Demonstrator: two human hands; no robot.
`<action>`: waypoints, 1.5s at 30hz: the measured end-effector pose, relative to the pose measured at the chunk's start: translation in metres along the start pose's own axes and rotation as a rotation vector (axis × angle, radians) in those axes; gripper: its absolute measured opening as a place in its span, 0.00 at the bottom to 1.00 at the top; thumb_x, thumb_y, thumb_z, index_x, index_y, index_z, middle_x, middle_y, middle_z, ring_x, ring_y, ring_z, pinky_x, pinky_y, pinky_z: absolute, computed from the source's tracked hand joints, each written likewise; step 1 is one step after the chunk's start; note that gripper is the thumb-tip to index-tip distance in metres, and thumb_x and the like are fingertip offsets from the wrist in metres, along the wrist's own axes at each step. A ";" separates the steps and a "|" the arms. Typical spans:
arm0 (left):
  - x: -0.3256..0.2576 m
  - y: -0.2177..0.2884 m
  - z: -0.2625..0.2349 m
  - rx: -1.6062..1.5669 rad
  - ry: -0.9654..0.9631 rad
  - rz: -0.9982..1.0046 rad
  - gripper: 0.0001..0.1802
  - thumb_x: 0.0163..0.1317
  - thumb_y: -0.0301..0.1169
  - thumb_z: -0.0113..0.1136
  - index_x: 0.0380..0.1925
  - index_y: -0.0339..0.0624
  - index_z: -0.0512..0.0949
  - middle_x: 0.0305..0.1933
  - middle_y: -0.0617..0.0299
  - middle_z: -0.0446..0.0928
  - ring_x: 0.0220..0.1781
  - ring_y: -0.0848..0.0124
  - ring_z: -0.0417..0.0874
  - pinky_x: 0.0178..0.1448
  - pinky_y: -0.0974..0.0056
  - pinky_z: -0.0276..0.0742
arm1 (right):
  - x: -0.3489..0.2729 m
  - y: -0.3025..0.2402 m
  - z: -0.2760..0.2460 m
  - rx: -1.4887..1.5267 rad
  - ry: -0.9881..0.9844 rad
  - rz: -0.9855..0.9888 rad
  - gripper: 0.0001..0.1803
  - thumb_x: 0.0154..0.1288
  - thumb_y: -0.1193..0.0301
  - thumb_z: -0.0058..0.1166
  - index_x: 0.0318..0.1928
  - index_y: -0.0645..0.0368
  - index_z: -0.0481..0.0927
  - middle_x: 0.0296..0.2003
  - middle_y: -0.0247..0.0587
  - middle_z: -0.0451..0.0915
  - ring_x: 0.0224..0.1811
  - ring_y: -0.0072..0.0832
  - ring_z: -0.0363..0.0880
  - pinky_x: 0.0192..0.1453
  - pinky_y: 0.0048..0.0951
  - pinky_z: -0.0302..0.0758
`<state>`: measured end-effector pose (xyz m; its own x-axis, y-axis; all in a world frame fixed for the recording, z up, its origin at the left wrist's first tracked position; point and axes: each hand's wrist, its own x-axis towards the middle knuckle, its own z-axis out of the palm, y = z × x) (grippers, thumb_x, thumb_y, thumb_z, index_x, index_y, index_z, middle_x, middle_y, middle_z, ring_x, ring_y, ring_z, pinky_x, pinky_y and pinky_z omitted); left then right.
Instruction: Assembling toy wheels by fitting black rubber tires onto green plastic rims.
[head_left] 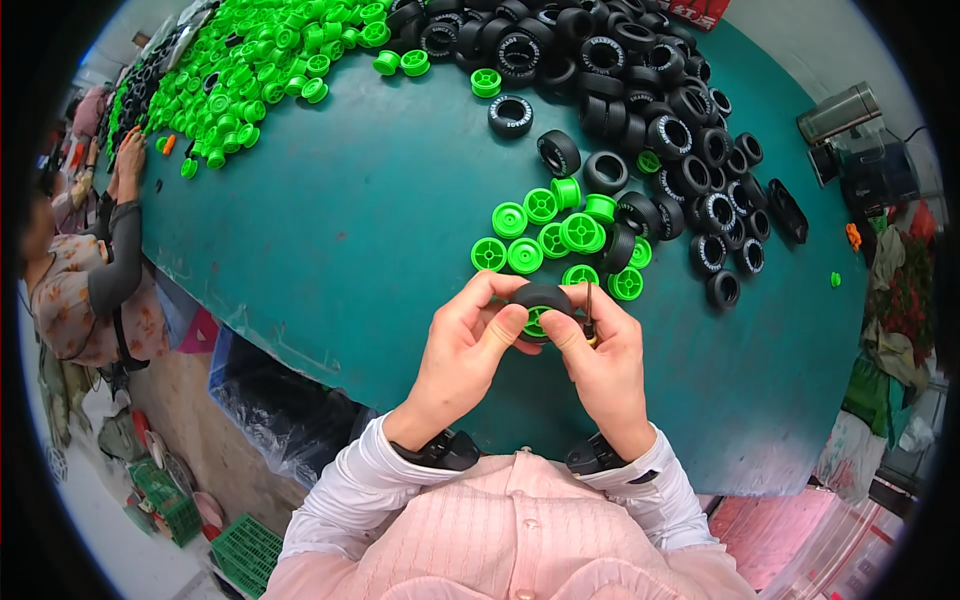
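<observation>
Between both hands, close to the table's near side, is a black toy tire (543, 297) with a green wheel rim (536, 321) showing inside it. My left hand (467, 335) grips its left side, thumb pressed on the front. From the right, my right hand (603, 355) closes on the same tire, its thumb against the green rim. A thin dark tool (589, 305) with a yellowish part also sits in the right hand; its kind is hard to make out. Just beyond the fingers lie several loose green rims (525, 255), with black tires (618, 247) beside them.
A big heap of green rims (265, 65) covers the far left of the green table (350, 200). Black tires (665, 135) pile up at the far right, near a black tray (787, 211). At left, another person's arm (122, 235) rests on the table edge. Crates (247, 555) stand below.
</observation>
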<state>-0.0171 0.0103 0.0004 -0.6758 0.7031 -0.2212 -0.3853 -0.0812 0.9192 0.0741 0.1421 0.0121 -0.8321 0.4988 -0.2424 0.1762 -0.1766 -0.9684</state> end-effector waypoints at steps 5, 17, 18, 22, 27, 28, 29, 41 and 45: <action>-0.002 0.000 -0.002 0.324 0.022 0.141 0.08 0.74 0.27 0.54 0.47 0.32 0.75 0.44 0.62 0.73 0.43 0.73 0.83 0.43 0.68 0.83 | 0.000 0.006 -0.002 -0.406 -0.021 -0.234 0.13 0.65 0.71 0.66 0.43 0.66 0.78 0.34 0.39 0.81 0.26 0.19 0.76 0.29 0.25 0.70; 0.002 0.007 -0.003 0.258 -0.011 0.046 0.15 0.77 0.36 0.53 0.49 0.31 0.76 0.47 0.60 0.75 0.43 0.73 0.82 0.43 0.70 0.83 | 0.002 0.010 0.004 -0.143 -0.010 -0.139 0.13 0.64 0.70 0.67 0.42 0.65 0.79 0.27 0.35 0.79 0.23 0.17 0.72 0.27 0.25 0.67; 0.002 0.007 -0.006 0.326 -0.007 0.056 0.15 0.77 0.35 0.53 0.49 0.31 0.76 0.47 0.60 0.74 0.43 0.73 0.82 0.43 0.69 0.83 | 0.003 0.010 0.000 -0.239 -0.058 -0.146 0.12 0.64 0.70 0.67 0.41 0.65 0.79 0.27 0.34 0.79 0.23 0.16 0.71 0.26 0.24 0.67; 0.003 0.004 -0.002 0.330 -0.014 0.150 0.15 0.77 0.35 0.52 0.49 0.31 0.76 0.47 0.60 0.74 0.44 0.73 0.81 0.42 0.69 0.82 | 0.005 0.010 0.002 -0.191 -0.008 -0.166 0.13 0.63 0.69 0.68 0.39 0.64 0.80 0.26 0.34 0.78 0.22 0.17 0.67 0.26 0.24 0.64; 0.003 0.009 -0.007 0.631 0.010 0.200 0.16 0.78 0.35 0.51 0.50 0.30 0.75 0.45 0.61 0.72 0.43 0.73 0.81 0.41 0.70 0.81 | 0.006 0.005 -0.003 -0.410 -0.076 -0.218 0.12 0.64 0.70 0.67 0.37 0.65 0.79 0.26 0.33 0.79 0.22 0.16 0.68 0.24 0.26 0.65; 0.002 0.008 -0.004 0.527 0.018 0.196 0.16 0.78 0.36 0.50 0.50 0.30 0.75 0.45 0.61 0.72 0.42 0.73 0.81 0.40 0.70 0.81 | 0.010 0.007 -0.008 -0.396 -0.124 -0.164 0.12 0.66 0.70 0.66 0.37 0.65 0.79 0.25 0.34 0.80 0.22 0.15 0.69 0.24 0.27 0.66; 0.001 0.005 0.000 0.422 0.026 0.191 0.16 0.78 0.36 0.50 0.50 0.31 0.75 0.45 0.61 0.72 0.42 0.73 0.81 0.40 0.70 0.80 | 0.009 0.010 -0.003 -0.256 -0.087 -0.153 0.12 0.66 0.69 0.66 0.37 0.65 0.79 0.24 0.34 0.79 0.22 0.16 0.69 0.24 0.27 0.65; 0.001 0.012 0.001 0.442 0.002 0.123 0.18 0.80 0.37 0.46 0.50 0.31 0.75 0.45 0.61 0.71 0.38 0.74 0.81 0.38 0.71 0.80 | -0.001 0.013 0.004 -0.025 -0.066 0.033 0.12 0.72 0.67 0.61 0.36 0.64 0.77 0.24 0.30 0.78 0.25 0.13 0.70 0.27 0.21 0.67; 0.001 0.006 0.004 0.330 0.012 0.151 0.11 0.77 0.29 0.48 0.51 0.32 0.74 0.45 0.57 0.71 0.38 0.70 0.82 0.38 0.68 0.82 | 0.001 0.005 0.003 -0.023 -0.080 0.027 0.13 0.73 0.66 0.61 0.36 0.64 0.77 0.26 0.31 0.80 0.25 0.13 0.72 0.28 0.21 0.68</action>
<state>-0.0179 0.0133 0.0071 -0.7174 0.6924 -0.0767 -0.0586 0.0498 0.9970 0.0728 0.1392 0.0072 -0.8658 0.4249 -0.2643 0.2105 -0.1697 -0.9627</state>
